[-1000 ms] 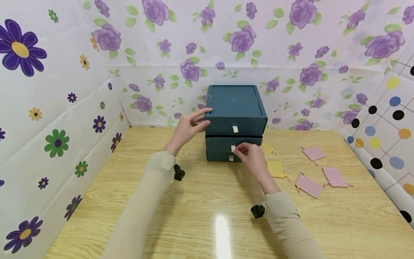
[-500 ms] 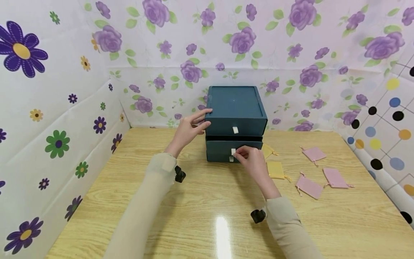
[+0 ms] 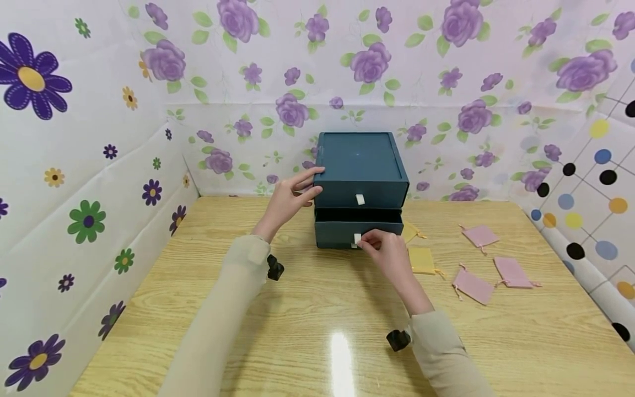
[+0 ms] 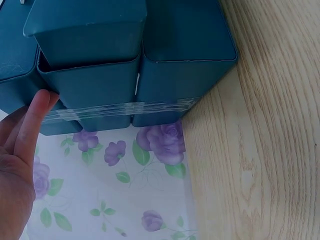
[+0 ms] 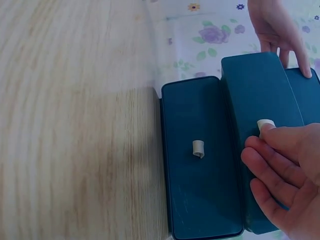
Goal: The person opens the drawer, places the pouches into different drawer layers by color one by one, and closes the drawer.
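A dark blue drawer unit point(image 3: 359, 157) stands near the back of the table. My right hand point(image 3: 389, 251) pinches the white pull tab point(image 5: 265, 124) of the middle drawer point(image 5: 260, 90) between thumb and fingers. That drawer juts forward, and a dark gap shows above its front in the head view. Below it, the bottom drawer point(image 5: 192, 195) carries its own white tab point(image 5: 198, 148). My left hand point(image 3: 288, 199) rests at the unit's upper left front corner, fingers straight, beside the top drawer point(image 3: 337, 193) with its white tab point(image 3: 360, 199).
Right of the unit lie yellow drawstring pouches point(image 3: 421, 260), one partly hidden by the unit. Farther right are pink drawstring pouches point(image 3: 473, 285). A flowered sheet point(image 3: 238, 71) hangs behind the table point(image 3: 297, 342). Clear tape point(image 4: 125, 108) runs round the unit's side.
The middle drawer has slid further out toward me, with my right hand moving along on its tab. The gap above its front has widened. My left hand has stayed in place.
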A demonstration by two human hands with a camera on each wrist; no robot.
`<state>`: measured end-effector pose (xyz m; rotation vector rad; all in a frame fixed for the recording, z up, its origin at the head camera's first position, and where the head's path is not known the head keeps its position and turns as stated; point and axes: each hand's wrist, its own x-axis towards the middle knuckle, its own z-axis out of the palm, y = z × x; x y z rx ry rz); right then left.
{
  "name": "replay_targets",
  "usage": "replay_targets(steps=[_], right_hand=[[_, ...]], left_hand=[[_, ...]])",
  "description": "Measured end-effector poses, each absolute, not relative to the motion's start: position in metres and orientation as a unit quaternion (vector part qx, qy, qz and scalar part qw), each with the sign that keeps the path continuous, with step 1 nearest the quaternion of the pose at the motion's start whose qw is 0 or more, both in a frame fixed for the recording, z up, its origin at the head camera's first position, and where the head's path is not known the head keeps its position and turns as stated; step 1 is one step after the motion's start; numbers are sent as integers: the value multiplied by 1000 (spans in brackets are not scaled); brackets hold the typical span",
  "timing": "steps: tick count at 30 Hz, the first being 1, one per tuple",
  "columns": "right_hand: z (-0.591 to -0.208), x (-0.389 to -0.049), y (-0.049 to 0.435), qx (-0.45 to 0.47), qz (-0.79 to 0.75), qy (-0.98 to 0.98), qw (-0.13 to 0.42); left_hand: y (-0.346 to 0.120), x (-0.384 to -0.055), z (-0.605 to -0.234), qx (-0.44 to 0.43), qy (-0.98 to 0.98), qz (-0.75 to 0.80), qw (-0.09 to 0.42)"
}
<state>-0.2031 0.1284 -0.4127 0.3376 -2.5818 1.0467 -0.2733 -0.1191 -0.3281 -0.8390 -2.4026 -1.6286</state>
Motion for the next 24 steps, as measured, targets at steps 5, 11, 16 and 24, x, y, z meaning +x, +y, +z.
replay_targets(steps=[5, 11, 16, 24], right_hand=[[-413, -196, 129, 128, 361, -906, 179], [-413, -188, 129, 131, 352, -908, 183], [-414, -181, 128, 128, 351, -909, 184], [-413, -171, 127, 119, 335, -916, 184]], left_hand=[[-118, -274, -328, -277, -794, -538, 62], [-118, -273, -329, -274, -797, -534, 71], [-117, -273, -329, -271, -800, -531, 74], [-117, -273, -331, -271, -797, -534, 76]])
